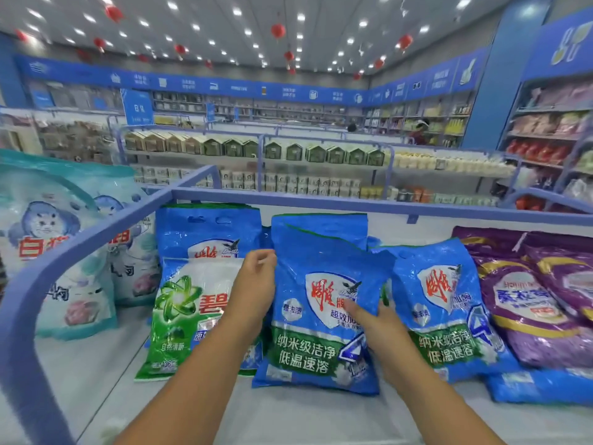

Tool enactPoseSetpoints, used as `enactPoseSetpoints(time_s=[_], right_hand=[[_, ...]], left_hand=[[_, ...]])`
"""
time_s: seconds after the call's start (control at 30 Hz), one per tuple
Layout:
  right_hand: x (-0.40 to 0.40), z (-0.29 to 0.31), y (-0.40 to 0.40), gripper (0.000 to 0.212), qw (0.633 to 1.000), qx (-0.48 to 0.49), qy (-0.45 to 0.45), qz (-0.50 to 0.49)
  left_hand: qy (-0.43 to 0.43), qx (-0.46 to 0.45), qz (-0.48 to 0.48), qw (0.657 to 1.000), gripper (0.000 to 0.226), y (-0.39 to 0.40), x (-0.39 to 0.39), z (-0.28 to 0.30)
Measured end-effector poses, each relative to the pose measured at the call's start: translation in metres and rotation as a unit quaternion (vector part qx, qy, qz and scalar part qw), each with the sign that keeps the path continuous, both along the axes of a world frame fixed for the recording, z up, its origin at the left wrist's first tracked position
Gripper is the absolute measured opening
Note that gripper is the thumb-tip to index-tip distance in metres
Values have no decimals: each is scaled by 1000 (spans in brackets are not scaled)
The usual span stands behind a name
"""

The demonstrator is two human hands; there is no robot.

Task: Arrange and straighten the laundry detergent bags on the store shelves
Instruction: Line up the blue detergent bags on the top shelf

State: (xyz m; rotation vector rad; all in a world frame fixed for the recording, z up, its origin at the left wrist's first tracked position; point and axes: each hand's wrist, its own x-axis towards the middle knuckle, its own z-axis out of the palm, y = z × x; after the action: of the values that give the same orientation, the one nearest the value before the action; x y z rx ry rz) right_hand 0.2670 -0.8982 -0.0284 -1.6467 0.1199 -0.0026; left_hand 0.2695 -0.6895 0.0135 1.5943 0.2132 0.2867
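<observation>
A blue detergent bag (308,316) stands tilted at the middle of the white shelf (305,415). My left hand (256,277) grips its upper left edge. My right hand (375,322) presses on its right side, fingers across the front. Another blue bag (321,224) stands right behind it. A green and white bag (179,316) leans to the left, in front of a further blue bag (208,229). To the right leans a matching blue bag (446,303), with one more blue bag (539,387) lying flat at its foot.
Purple bags (539,300) fill the right end of the shelf. Pale teal bags with a cat picture (57,245) stand beyond the blue rail (96,232) on the left. A blue back rail (353,203) borders the shelf; more aisles lie behind it.
</observation>
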Motion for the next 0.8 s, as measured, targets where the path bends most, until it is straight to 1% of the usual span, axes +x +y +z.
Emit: enactPoseSetpoints(time_s=[0.03, 0.07, 0.1, 0.13, 0.2, 0.27, 0.33, 0.37, 0.43, 0.5, 0.53, 0.57, 0.63, 0.67, 0.7, 0.73, 0.77, 0.8], right_hand=[[-1, 3, 7, 9, 1000, 6, -17, -25], [4, 0, 8, 7, 999, 16, -30, -37], [7, 1, 12, 5, 997, 38, -42, -46], [10, 4, 15, 12, 997, 38, -50, -55], [21, 8, 20, 19, 996, -8, -60, -64], [28, 14, 26, 21, 991, -86, -75, -77], [30, 14, 33, 31, 978, -161, -95, -95], [31, 12, 34, 34, 974, -179, -96, -99], [29, 12, 31, 34, 979, -170, -79, -80], [23, 17, 18, 39, 983, -169, -59, -49], [20, 21, 7, 38, 980, -181, -76, -41], [15, 29, -8, 34, 974, -190, -112, -51], [4, 44, -46, 18, 956, -190, -200, -104], [2, 50, -67, 15, 935, -212, -240, -154], [6, 52, -91, 18, 907, -260, -257, -209], [11, 51, -114, 27, 888, -301, -247, -244], [17, 47, -134, 38, 891, -320, -202, -253], [21, 42, -150, 47, 914, -301, -143, -231]], left_hand=[[34, 0, -6, 999, 34, 2, -4, -1], [62, 11, -23, 998, 40, 2, -13, -4], [80, 41, -45, 995, 40, 0, -20, -9], [85, 82, -71, 990, 36, -3, -27, -16], [70, 140, -89, 984, 31, -10, -35, -31], [36, 182, -54, 981, 27, -12, -35, -42], [15, 211, 6, 977, 21, -16, -34, -44], [10, 231, 31, 972, 22, -18, -33, -47], [8, 245, 59, 968, 26, -22, -33, -51], [4, 212, 60, 975, 29, -23, -32, -53], [9, 195, 52, 979, 32, -22, -31, -55], [11, 185, 47, 981, 36, -22, -30, -54], [14, 207, 50, 977, 40, -23, -27, -56], [21, 231, 61, 971, 45, -24, -26, -56], [28, 256, 74, 963, 50, -26, -26, -55], [34, 276, 86, 957, 53, -28, -26, -55], [39, 286, 98, 952, 53, -31, -27, -55], [39, 291, 106, 950, 52, -34, -27, -55]])
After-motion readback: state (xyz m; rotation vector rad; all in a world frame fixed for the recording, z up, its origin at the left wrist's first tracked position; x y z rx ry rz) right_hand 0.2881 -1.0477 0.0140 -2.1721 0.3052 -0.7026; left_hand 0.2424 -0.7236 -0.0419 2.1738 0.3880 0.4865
